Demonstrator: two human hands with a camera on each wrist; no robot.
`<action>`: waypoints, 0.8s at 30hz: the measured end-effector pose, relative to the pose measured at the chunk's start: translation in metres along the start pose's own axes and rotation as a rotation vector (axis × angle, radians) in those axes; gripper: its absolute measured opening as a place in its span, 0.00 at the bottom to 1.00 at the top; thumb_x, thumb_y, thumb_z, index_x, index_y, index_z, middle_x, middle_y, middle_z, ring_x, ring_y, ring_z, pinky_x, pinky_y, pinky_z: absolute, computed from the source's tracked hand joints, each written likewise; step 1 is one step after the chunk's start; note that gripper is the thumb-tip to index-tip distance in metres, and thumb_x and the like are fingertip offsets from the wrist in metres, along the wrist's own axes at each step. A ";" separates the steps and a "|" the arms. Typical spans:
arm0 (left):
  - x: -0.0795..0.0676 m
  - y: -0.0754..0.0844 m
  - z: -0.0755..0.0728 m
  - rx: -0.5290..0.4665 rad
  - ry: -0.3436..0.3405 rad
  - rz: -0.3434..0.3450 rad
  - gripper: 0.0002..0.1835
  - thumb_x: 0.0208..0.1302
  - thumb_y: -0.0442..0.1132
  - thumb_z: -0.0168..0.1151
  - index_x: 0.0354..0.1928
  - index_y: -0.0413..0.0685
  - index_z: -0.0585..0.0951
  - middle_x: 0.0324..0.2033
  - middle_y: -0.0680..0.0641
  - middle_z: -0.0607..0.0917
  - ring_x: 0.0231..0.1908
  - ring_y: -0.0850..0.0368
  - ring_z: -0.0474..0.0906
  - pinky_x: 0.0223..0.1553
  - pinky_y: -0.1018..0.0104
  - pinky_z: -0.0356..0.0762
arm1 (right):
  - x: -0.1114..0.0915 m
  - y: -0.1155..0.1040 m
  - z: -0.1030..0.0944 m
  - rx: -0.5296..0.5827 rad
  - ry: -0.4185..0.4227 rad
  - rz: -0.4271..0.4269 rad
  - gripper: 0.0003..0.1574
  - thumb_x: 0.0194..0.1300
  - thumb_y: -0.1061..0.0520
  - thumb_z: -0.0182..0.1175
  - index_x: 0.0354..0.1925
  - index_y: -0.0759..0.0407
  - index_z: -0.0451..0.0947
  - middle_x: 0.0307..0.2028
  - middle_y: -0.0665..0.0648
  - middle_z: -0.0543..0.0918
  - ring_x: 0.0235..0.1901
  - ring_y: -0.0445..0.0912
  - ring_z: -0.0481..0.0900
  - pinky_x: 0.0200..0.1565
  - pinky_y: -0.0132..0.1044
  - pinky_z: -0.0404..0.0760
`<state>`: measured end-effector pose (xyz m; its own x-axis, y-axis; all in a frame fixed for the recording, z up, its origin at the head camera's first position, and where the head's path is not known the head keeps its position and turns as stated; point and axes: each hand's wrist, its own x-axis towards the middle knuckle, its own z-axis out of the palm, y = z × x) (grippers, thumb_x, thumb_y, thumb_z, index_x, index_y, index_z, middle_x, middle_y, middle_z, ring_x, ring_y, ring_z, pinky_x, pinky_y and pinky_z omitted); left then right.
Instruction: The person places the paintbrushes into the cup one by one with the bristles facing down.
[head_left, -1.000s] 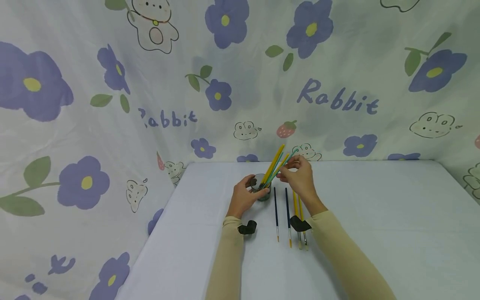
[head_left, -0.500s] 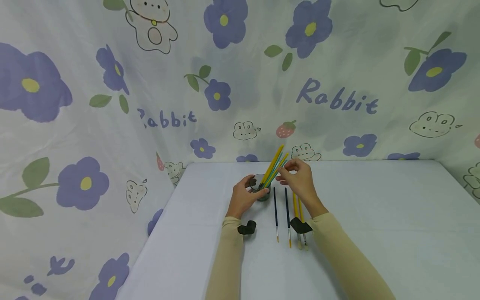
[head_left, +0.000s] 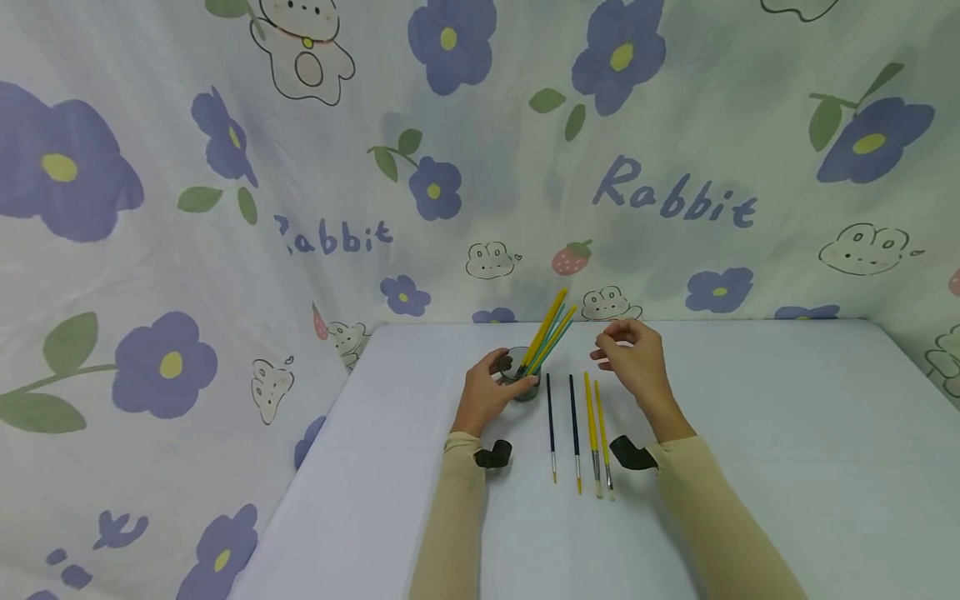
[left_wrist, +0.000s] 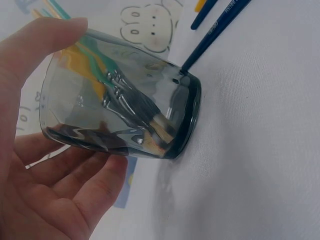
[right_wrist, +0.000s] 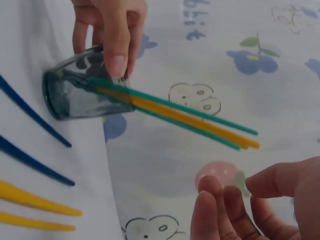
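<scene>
My left hand (head_left: 482,396) grips a clear, dark-bottomed glass (head_left: 529,392) standing on the table, thumb and fingers around its side. Yellow and green paintbrushes (right_wrist: 185,116) lean in the glass, handles up and to the right; through its wall in the left wrist view, the bristles (left_wrist: 160,130) rest near the bottom. My right hand (head_left: 637,358) is held right of the glass, loosely bent and holding nothing, thumb apart from the fingertips in the right wrist view. Two dark blue paintbrushes (head_left: 574,425) and two yellow paintbrushes (head_left: 592,425) lie on the table between the forearms, bristles toward me.
A white cloth covers the table (head_left: 765,467). Close behind its far edge hangs a patterned curtain (head_left: 510,167) with flowers and rabbits, which also runs along the left side. Each wrist bears a black strap piece (head_left: 632,452).
My right hand has let go of a green paintbrush, which has dropped lower into the glass beside the others. The hand has then moved right, away from it. My left hand stays put.
</scene>
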<state>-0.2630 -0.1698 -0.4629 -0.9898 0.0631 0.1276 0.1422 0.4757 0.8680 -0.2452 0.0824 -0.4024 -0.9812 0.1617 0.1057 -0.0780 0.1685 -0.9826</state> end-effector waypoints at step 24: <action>-0.001 0.002 0.001 0.007 0.011 -0.002 0.47 0.54 0.58 0.79 0.72 0.44 0.73 0.60 0.37 0.84 0.63 0.42 0.79 0.65 0.43 0.80 | -0.006 0.031 -0.021 -0.189 -0.076 0.120 0.25 0.72 0.57 0.60 0.62 0.67 0.71 0.48 0.66 0.85 0.34 0.44 0.90 0.37 0.33 0.90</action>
<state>-0.2618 -0.1680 -0.4613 -0.9900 0.0520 0.1310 0.1398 0.4818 0.8650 -0.2376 0.1074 -0.4299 -0.9924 0.1192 -0.0292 0.0676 0.3325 -0.9407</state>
